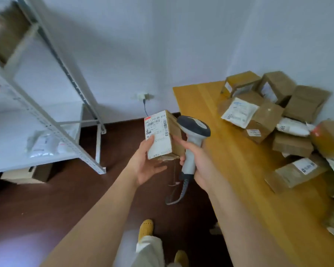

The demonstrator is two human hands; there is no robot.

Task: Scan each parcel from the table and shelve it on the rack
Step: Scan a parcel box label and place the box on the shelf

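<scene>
Holding a small cardboard parcel [161, 136] upright over the dark floor, the left hand [146, 163] is pressing its thumb on the white shipping label while the fingers are lying relaxed beneath the box. The right hand [198, 164] is gripping the handle of a grey barcode scanner [193, 135], its fingers curled round it and its index finger touching the parcel's side; the scanner's head is sitting just beside the parcel. More cardboard parcels [274, 112] are lying piled on the yellow bench [229, 151] at right. The white metal rack [52, 120] is standing at left, carrying a white mailer bag [41, 144].
</scene>
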